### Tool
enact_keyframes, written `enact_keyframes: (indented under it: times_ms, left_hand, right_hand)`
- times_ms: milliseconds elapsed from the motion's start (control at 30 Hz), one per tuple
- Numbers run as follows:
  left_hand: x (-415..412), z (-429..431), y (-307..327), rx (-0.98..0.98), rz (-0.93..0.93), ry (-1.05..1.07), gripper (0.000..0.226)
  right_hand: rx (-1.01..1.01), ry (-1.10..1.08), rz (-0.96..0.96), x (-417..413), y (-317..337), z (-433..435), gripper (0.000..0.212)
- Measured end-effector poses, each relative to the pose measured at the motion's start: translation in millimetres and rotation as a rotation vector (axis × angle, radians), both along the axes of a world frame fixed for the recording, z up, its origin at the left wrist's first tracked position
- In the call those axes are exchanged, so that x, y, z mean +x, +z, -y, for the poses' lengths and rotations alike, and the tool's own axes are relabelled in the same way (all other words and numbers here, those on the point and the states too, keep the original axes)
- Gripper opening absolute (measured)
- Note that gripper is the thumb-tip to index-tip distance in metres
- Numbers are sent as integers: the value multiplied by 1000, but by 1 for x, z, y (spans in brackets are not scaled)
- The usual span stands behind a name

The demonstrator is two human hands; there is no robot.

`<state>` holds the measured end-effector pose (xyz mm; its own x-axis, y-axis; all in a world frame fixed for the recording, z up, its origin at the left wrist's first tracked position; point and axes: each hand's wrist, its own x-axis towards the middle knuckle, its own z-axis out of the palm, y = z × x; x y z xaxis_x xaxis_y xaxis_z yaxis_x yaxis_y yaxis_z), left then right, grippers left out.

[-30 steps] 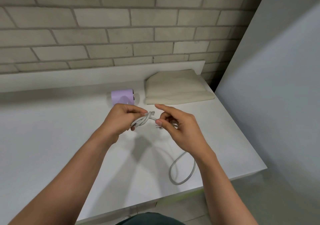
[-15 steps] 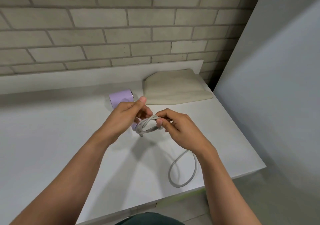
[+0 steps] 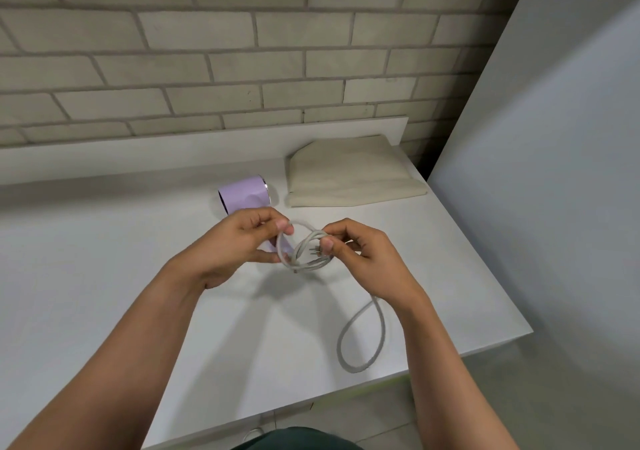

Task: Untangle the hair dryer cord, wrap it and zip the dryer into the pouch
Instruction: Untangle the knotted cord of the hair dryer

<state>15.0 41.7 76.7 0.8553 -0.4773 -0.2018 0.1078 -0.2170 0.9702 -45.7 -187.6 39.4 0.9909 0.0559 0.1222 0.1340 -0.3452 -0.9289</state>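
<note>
just in front of the lilac hair dryer (image 3: 244, 195), whose barrel lies on its side across the white tabletop (image 3: 104, 259) with its chrome end toward the beige pouch (image 3: 349, 176) to its right, the left hand (image 3: 242, 241) pinches a strand of the tangled grey cord (image 3: 304, 266) while the right hand (image 3: 367, 255) grips the knot, a slack loop trailing nearer the person.

Both hands work a tangle of grey cord (image 3: 308, 252) above the white table (image 3: 104, 276): the left hand (image 3: 242, 241) pinches one loop, the right hand (image 3: 363, 252) grips the plug end (prongs showing). The lilac hair dryer (image 3: 244, 195) lies behind them, just beside the beige pouch (image 3: 349, 174).
</note>
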Motion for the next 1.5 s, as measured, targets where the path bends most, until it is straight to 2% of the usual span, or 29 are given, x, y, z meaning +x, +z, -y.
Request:
enact_keyframes:
  times_ms: [67,167,233,367,433,500,567,667,733,833,967,1033,1100,1167,1267,1333,1400,1433,1500]
  left_hand:
    - [0,-6,-2,-127,-30,133,26]
    - [-3,-14,1,-159,-58,119,28]
    - [-4,-13,7,-53,0,74,31]
    - [-3,-4,25,308,307,-79,29]
    - [-4,-1,31,339,338,-128,36]
    - [-4,2,33,283,376,-112,36]
    - [-4,6,31,115,348,-19,36]
    - [-7,9,28,-180,173,114,38]
    - [-6,1,24,-242,69,76,38]
    - [-1,-17,25,-80,53,-30,31]
    - [-7,-9,41,288,250,-66,38]
    - [-14,1,47,501,402,-144,30]
    - [-17,6,47,590,504,-196,29]
    - [-17,7,45,520,513,-148,28]
    - [-16,7,41,297,398,-3,24]
    - [-14,6,41,7,242,139,22]
    - [-12,-1,43,-243,113,194,21]
    - [-10,-7,43,-289,78,179,20]
    - [-6,-21,42,-200,69,121,14]
  right_hand:
    - [48,16,-23,0,-1,4,7]
    - [16,39,-8,2,0,3,8]
    - [-27,55,-2,3,1,2,9]
    - [-85,79,23,4,6,0,12]
    - [-67,61,38,4,8,-1,13]
    - [-35,46,41,4,10,-1,15]
    - [-23,52,37,4,12,-4,17]
    - [21,41,33,3,14,-10,21]
    - [38,25,40,4,15,-11,21]
    - [-54,45,37,7,15,-5,22]
    - [-261,141,49,7,17,-5,32]
    - [-315,179,76,7,20,-8,33]
    - [-360,201,100,7,22,-11,33]
    - [-356,168,105,7,21,-11,34]
    - [-315,43,84,9,15,-9,36]
    - [-278,-7,107,9,12,-10,30]
    - [-201,-41,118,7,11,-11,25]
    - [-157,-54,111,6,10,-11,25]
    - [-150,-56,116,5,11,-11,25]
